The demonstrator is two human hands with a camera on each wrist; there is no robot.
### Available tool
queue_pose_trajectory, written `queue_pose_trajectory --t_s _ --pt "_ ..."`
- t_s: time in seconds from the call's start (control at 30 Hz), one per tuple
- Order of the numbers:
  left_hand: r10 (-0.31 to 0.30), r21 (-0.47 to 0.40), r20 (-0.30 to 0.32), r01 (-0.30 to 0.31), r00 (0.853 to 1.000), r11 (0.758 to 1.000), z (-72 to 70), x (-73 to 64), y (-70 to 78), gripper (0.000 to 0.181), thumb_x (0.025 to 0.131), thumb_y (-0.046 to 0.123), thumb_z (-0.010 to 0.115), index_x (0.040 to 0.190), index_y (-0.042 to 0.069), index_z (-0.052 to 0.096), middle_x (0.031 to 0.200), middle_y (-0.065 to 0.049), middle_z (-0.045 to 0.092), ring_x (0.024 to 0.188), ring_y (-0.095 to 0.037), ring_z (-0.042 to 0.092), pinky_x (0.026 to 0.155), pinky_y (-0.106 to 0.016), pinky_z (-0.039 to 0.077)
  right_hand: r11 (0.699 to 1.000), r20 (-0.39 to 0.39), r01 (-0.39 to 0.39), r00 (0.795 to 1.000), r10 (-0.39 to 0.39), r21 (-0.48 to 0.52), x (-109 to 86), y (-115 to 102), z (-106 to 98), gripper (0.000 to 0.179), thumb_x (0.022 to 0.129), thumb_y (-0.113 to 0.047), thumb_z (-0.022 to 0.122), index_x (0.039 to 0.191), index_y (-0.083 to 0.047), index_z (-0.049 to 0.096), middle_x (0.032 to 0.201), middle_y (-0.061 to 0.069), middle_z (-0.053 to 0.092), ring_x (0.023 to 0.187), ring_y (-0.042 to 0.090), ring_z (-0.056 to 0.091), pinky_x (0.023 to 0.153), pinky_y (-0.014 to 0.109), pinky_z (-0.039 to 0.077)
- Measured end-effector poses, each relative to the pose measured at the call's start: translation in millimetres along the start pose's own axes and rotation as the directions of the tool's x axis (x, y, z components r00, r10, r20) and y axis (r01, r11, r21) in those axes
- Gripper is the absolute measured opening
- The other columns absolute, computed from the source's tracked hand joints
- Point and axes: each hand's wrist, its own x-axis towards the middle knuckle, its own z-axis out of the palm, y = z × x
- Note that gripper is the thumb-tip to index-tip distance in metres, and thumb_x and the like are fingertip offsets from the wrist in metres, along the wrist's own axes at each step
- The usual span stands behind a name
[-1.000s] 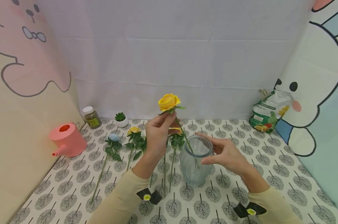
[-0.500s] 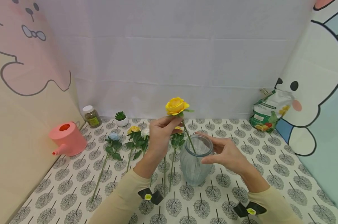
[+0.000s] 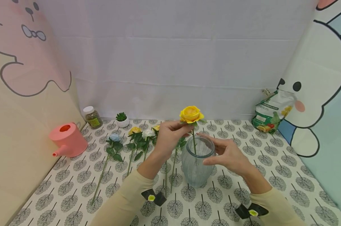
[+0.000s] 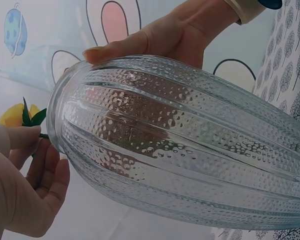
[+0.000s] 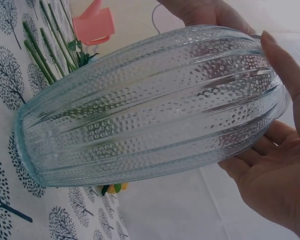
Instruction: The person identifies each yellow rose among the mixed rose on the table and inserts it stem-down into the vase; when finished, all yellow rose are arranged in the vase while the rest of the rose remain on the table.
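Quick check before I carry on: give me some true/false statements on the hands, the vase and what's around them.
1. The left hand pinches the yellow rose below its bloom. True.
2. The right hand hangs clear of the vase. False: it holds the glass vase near its mouth.
3. The vase lies on its side. False: it stands upright on the patterned cloth.
4. The blue rose lies on the cloth. True.
5. The watering can is green. False: the watering can is pink.

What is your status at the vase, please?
Left hand pinching yellow rose. Right hand holding glass vase. Stem partly inside. Nothing visibly blocking it.
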Motion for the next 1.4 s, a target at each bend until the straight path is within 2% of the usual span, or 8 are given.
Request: queue_pose_trajectory --t_s 0.13,0.27,0.43,0.77,1.03,1.2,1.4 --pt "-0.012 0.009 0.026 0.012 1.000 1.000 1.2 0.2 -1.5 0.025 0.089 0.004 0.075 0.112 -0.006 0.072 0.105 -0.010 0.073 0.095 -0.018 0.069 0.087 -0.037 0.057 1.000 -0.005 0.005 1.000 -0.005 -0.009 0.4 2 0 0.074 0.081 0.002 0.081 0.147 -0.003 0.049 0.151 0.010 0.047 0.138 0.023 0.044 0.110 0.027 0.038" --pt "-0.001 0.032 0.048 0.000 0.999 1.000 2.1 0.9 -4.1 0.026 0.089 0.004 0.075 0.113 -0.006 0.072 0.111 -0.013 0.073 0.111 -0.022 0.066 0.097 -0.037 0.053 1.000 -0.010 0.005 1.000 -0.005 -0.009 -0.1 2 -1 0.074 0.080 0.002 0.081 0.147 -0.002 0.048 0.151 0.012 0.046 0.138 0.023 0.043 0.110 0.026 0.037" --pt "-0.012 0.078 0.075 0.006 0.997 0.997 3.6 1.7 -5.7 0.026 0.090 0.008 0.076 0.113 -0.004 0.073 0.113 -0.013 0.073 0.118 -0.021 0.062 0.101 -0.039 0.050 1.000 -0.020 -0.005 1.000 0.005 -0.005 -1.0 0 0 0.075 0.079 0.002 0.082 0.146 0.002 0.047 0.150 0.014 0.045 0.138 0.025 0.044 0.109 0.027 0.038" --pt "-0.044 0.105 0.113 0.033 0.993 0.994 8.5 6.5 -5.2 0.029 0.092 0.012 0.074 0.118 0.001 0.072 0.115 -0.010 0.072 0.117 -0.018 0.063 0.099 -0.037 0.051 0.998 -0.040 -0.041 0.998 0.039 -0.051 -2.3 -2 0 0.076 0.080 -0.002 0.083 0.146 0.004 0.046 0.150 0.015 0.046 0.136 0.033 0.045 0.106 0.024 0.042" --pt "-0.056 0.123 0.108 0.043 0.993 0.991 10.3 8.2 -7.0 0.026 0.091 0.014 0.076 0.116 0.004 0.075 0.111 -0.006 0.074 0.114 -0.015 0.064 0.099 -0.035 0.051 0.998 -0.046 -0.050 0.998 0.048 -0.050 -2.0 -2 1 0.076 0.080 -0.002 0.083 0.146 0.003 0.046 0.148 0.014 0.048 0.131 0.030 0.050 0.105 0.038 0.045" --pt "-0.066 0.125 0.099 0.053 0.993 0.991 9.1 6.4 -6.7 0.024 0.090 0.014 0.077 0.111 0.001 0.076 0.107 -0.008 0.075 0.111 -0.017 0.065 0.097 -0.036 0.052 0.998 -0.046 -0.049 0.998 0.047 -0.044 -2.1 -1 1 0.075 0.080 -0.002 0.083 0.146 0.003 0.047 0.148 0.014 0.048 0.130 0.037 0.051 0.103 0.038 0.047" --pt "-0.086 0.117 0.086 0.076 0.993 0.990 4.7 3.2 -6.1 0.021 0.090 0.010 0.076 0.108 -0.001 0.076 0.104 -0.009 0.075 0.105 -0.019 0.067 0.092 -0.036 0.055 0.998 -0.039 -0.047 0.998 0.045 -0.033 -1.9 -2 1 0.075 0.080 -0.001 0.082 0.146 0.001 0.047 0.148 0.015 0.048 0.127 0.033 0.055 0.101 0.039 0.050"
